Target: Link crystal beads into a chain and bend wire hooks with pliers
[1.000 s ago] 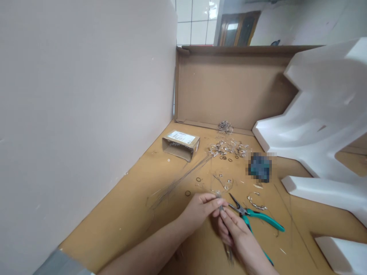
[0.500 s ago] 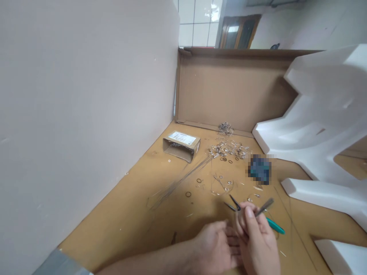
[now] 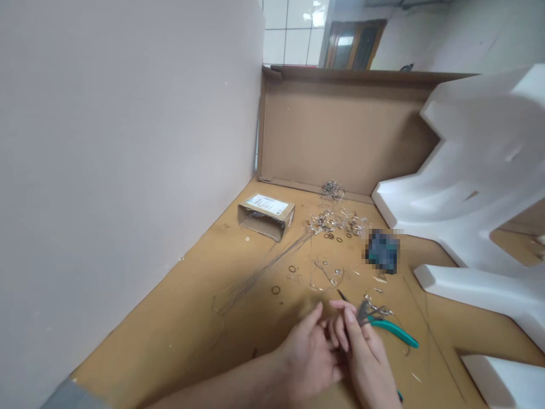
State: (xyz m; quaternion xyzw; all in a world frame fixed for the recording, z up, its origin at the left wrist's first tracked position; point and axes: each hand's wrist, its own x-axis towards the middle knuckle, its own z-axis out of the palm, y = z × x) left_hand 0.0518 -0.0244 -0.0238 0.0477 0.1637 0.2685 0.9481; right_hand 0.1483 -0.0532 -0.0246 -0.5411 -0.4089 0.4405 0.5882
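My left hand [image 3: 313, 352] is turned palm up, thumb stretched away and fingers loosely curved under my right hand. Pinched together, the thumb and fingers of my right hand [image 3: 368, 360] hold a small bundle of thin grey metal wires [image 3: 365, 311], blurred and fanned at its end. Both hands touch over the left palm, and what lies between them is hidden. Beneath and behind them are pliers with green handles [image 3: 395, 330]; a dark jaw tip shows past the fingers, while the hinge is covered. Some shiny bent wire pieces [image 3: 377, 307] lie close to the bundle.
Long straight wires [image 3: 272, 270] lie left of centre, with dark rings [image 3: 276, 290] nearby. Farther back are a heap of bent wire pieces [image 3: 332, 221], an open small carton [image 3: 267, 216] and a pixelated dark item [image 3: 382, 251]. White foam [image 3: 477, 170] borders the right, a pale panel [image 3: 128, 142] the left.
The wire bundle in my right hand has shifted left and down, its end now fanned. My left thumb has moved away from the right fingers, and more of the green handle shows.
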